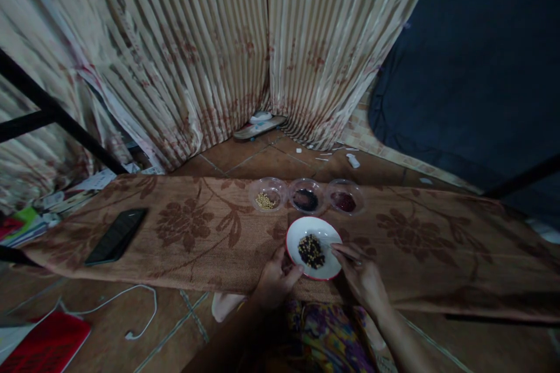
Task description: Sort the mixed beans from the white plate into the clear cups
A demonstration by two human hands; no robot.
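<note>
While the left hand (276, 278) clasps the bowl (301, 232), the right hand (362, 280) angles inward, pinching a slim utensil (350, 256).

Place: a home, by all I see around me
Curtains (219, 52): striped, flowered household fabric, hanging to the floor before me
Floor (254, 157): brown tiles, a loose white cable (130, 335) lying at my left
Table: low, under a flower-patterned cloth (245, 245), a phone (117, 236) on it
Papers (98, 179): heaped casually by the table's left end
</note>
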